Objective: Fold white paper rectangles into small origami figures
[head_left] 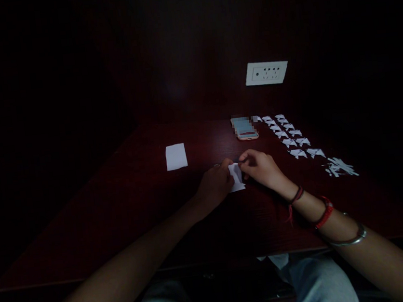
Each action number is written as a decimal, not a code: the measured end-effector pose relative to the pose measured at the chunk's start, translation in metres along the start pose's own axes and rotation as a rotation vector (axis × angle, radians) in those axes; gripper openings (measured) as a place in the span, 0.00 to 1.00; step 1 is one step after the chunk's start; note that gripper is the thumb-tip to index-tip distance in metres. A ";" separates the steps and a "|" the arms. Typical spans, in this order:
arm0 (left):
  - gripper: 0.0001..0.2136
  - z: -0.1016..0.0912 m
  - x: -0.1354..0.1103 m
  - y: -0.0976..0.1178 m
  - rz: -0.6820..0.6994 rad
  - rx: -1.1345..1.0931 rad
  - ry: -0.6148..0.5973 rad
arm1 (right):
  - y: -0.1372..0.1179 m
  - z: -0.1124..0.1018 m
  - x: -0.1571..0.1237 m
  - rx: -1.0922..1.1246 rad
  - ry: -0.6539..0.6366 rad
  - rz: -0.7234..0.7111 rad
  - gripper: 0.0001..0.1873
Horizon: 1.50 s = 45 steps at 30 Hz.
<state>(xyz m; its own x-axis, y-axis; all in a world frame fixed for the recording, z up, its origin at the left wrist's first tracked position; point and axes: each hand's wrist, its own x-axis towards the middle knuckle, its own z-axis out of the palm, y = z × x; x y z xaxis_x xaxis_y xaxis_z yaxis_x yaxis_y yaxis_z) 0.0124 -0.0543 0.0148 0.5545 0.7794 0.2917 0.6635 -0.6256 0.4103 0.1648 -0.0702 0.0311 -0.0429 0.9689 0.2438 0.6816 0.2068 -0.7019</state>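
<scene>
A small white piece of paper [237,178] lies on the dark red table [128,212], pinched between both hands. My left hand [215,184] curls closed on its left edge. My right hand [261,167] grips its upper right side with fingers bent; the wrist wears red and dark cords and a metal bangle. The paper looks partly folded, but the fold itself is hidden by my fingers.
A flat white paper square [176,156] lies to the left. A phone [244,128] rests behind my hands. Several small folded paper pieces [289,134] sit in two rows at the right, with a heap of paper scraps [339,166] beyond. A wall socket [266,73] is behind.
</scene>
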 end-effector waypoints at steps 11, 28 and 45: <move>0.10 0.000 -0.001 0.002 -0.035 0.019 0.024 | -0.001 0.004 -0.002 0.465 -0.191 0.250 0.06; 0.05 0.005 0.001 0.005 -0.008 0.122 0.050 | 0.009 0.000 0.007 0.387 -0.161 0.275 0.04; 0.06 -0.001 -0.001 0.002 0.000 0.042 0.077 | -0.004 -0.002 -0.009 0.530 -0.318 0.297 0.07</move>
<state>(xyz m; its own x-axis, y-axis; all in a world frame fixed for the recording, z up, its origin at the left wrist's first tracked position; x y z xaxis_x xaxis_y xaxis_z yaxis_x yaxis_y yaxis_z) 0.0127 -0.0565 0.0159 0.5151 0.7787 0.3582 0.6850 -0.6252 0.3739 0.1640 -0.0797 0.0333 -0.1769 0.9709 -0.1614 0.2517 -0.1139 -0.9611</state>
